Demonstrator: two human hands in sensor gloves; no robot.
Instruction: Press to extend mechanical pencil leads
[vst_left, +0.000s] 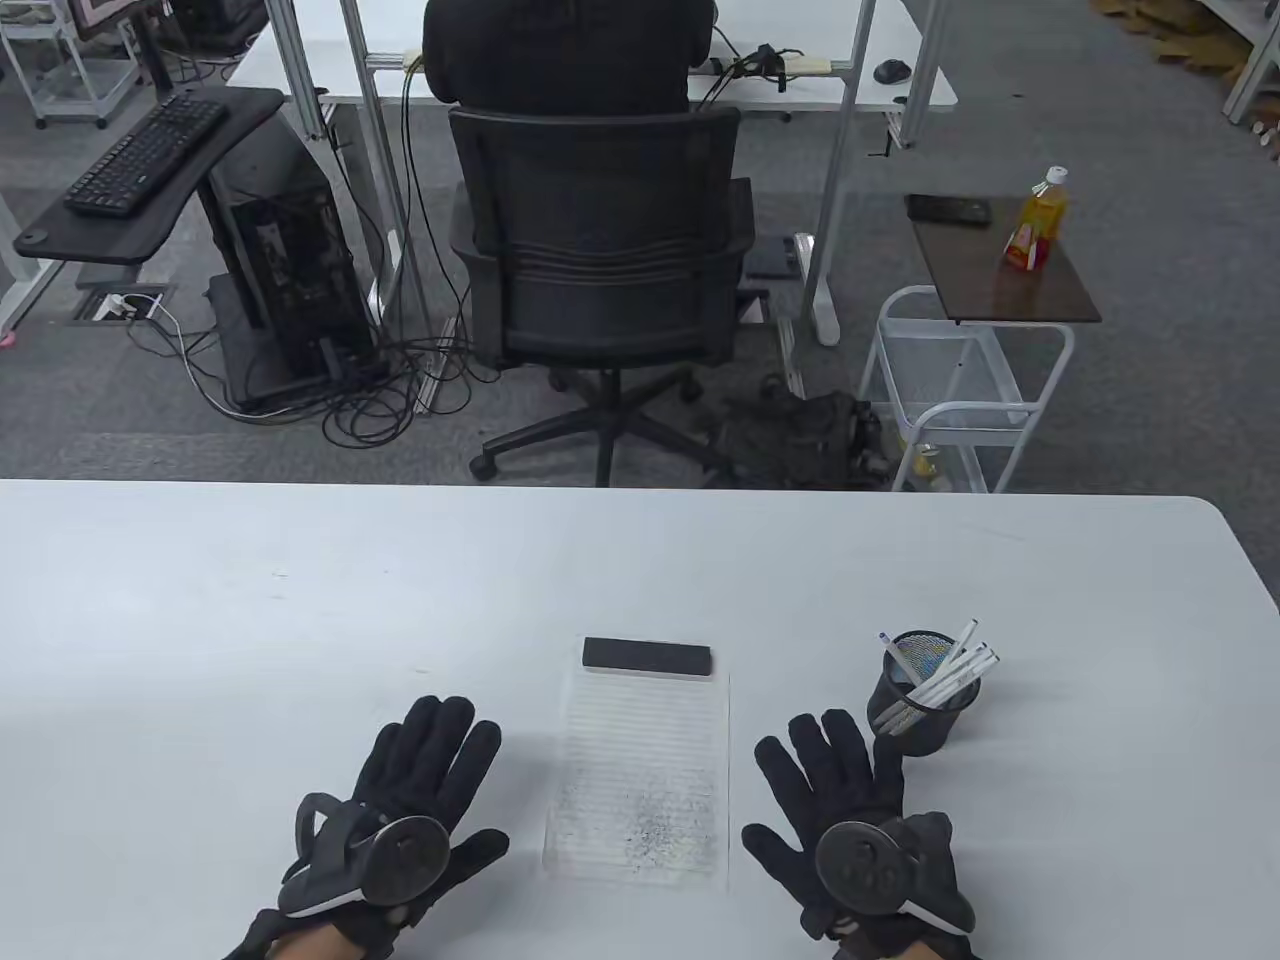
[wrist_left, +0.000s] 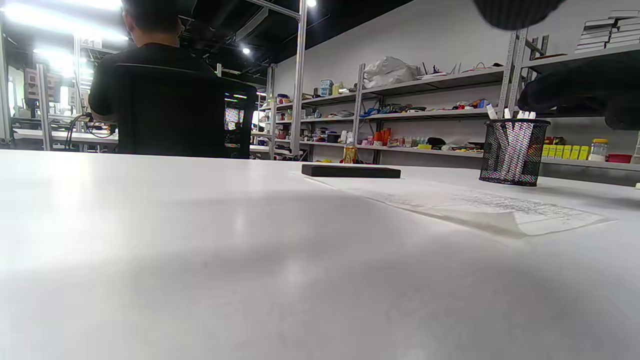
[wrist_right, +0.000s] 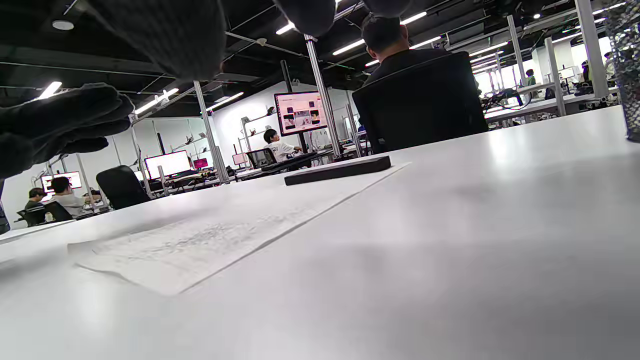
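A black mesh cup (vst_left: 922, 693) holds several white mechanical pencils (vst_left: 950, 673) at the right of the table; it also shows in the left wrist view (wrist_left: 513, 151). My left hand (vst_left: 425, 775) lies flat and empty on the table, left of a lined sheet of paper (vst_left: 640, 780). My right hand (vst_left: 835, 785) lies flat and empty right of the paper, its fingertips just short of the cup. Neither hand touches a pencil.
A black flat bar (vst_left: 648, 657) lies across the top of the paper. The paper carries grey pencil marks in its lower half. The table's far edge (vst_left: 600, 487) runs behind, with an office chair (vst_left: 600, 260) and a seated person beyond.
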